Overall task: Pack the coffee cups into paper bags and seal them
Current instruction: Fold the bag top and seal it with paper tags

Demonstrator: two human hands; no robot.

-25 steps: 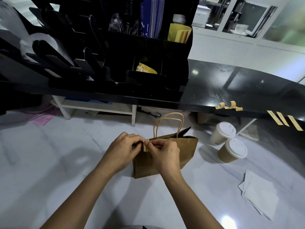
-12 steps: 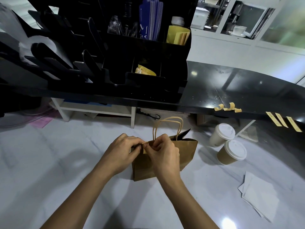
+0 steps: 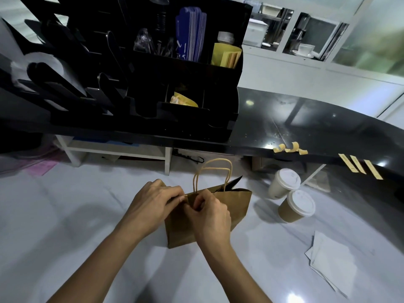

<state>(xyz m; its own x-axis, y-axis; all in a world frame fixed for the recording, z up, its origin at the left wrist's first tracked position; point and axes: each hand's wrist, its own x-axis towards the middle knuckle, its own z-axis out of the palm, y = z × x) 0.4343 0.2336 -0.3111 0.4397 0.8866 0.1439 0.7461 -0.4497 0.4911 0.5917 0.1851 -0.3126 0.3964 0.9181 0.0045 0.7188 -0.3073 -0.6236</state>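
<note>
Head view shows what has changed over the last second: the small tan sticker strip that showed between the fingertips is now folded down out of sight, so sealing this corner looks nearly done. Left hand (image 3: 153, 203) pinches the near top edge of the one brown paper bag (image 3: 237, 204), fingers curled on it; right hand (image 3: 211, 217), touching the left, pinches the same edge just below the two twisted handles. Right of the hands, on the white worktop (image 3: 65, 237), stand two lidded coffee cups (image 3: 296, 207), unpacked. Beyond them hang three sticker strips (image 3: 359, 168)
</note>
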